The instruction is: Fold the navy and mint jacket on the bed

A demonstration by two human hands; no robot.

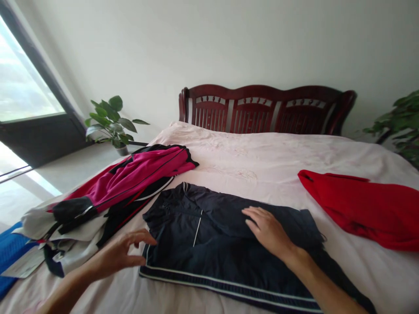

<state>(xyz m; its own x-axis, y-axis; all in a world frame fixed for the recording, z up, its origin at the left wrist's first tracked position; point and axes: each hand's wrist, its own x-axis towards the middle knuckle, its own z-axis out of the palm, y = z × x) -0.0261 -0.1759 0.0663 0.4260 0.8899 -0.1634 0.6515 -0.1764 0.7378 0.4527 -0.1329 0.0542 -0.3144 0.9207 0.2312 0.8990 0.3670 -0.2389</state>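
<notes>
A navy track jacket with white stripes along its hem lies flat and partly folded on the pale pink bedsheet. My right hand rests palm down on the jacket's middle, fingers apart, gripping nothing. My left hand hovers with curved fingers just beside the jacket's left edge, holding nothing. A heap of magenta, black and white clothing lies to the left of the jacket, and a red garment lies to the right.
The bed's dark red wooden headboard stands at the far end. A potted green plant sits by the window, and another plant shows at the right. A blue cloth and a paper tag lie at the bed's left edge.
</notes>
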